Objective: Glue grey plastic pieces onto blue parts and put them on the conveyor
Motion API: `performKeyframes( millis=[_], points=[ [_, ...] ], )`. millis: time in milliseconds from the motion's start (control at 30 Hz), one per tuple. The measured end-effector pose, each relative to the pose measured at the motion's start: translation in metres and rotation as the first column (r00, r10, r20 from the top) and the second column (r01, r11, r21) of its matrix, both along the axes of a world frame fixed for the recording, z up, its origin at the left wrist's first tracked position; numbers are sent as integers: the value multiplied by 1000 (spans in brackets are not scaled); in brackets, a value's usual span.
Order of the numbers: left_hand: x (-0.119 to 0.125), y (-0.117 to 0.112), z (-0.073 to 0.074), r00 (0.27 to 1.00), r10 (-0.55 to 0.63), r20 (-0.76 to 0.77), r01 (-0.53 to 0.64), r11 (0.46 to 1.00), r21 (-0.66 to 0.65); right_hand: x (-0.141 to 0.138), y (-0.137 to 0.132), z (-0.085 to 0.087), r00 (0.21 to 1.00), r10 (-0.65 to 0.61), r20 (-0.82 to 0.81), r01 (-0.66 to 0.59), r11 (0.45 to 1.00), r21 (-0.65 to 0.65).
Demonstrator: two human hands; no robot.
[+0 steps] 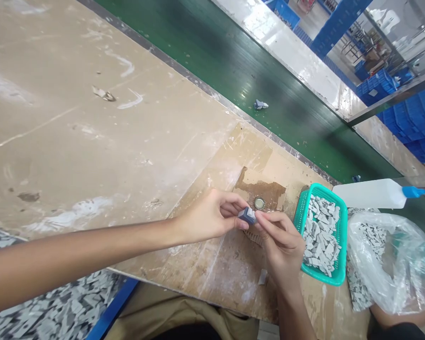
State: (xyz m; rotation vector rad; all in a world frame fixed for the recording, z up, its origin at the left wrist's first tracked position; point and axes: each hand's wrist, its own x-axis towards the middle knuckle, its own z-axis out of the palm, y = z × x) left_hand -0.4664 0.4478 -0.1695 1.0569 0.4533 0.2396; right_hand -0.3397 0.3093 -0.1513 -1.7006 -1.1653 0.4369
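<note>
Between finger and thumb, my left hand (212, 215) pinches a small dark blue-grey plastic part (247, 216). My right hand (281, 236) meets it from the other side, its fingertips closed on a small light grey piece (252, 215) that touches the blue-grey part. Both hands are just above the worn wooden tabletop (205, 165). Behind the fingers lies a round bottle-cap-like disc (259, 203) on a brown stained patch. A ridged round thing under the hands is partly hidden. To the right of my right hand stands a green basket (342, 255) full of grey plastic pieces.
A white squeeze bottle (370, 193) with a blue nozzle lies beyond the basket. Right of it sits a clear plastic bag (407, 269) with grey pieces. A green conveyor belt (212, 61) carries a small part (260, 105). A blue-edged bin (113, 307) of pieces is lower left.
</note>
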Motion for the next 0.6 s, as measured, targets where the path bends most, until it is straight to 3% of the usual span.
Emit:
performKeyframes(
  millis=[167,367,500,600],
  points=[
    [-3,-2,6,997,69,-41,-68,997,22,-11,1,-5,999,2,38,-3,1000,18],
    [-1,-1,-3,993,49,-110,-40,996,81,-14,10,-11,995,24,96,-21,999,-31],
    [2,5,-1,1000,18,11,-16,981,-192,-2,7,7,995,38,88,-29,995,-99],
    [2,17,5,995,93,-35,-99,925,-367,12,-9,21,982,-146,119,149,989,-16]
  ],
)
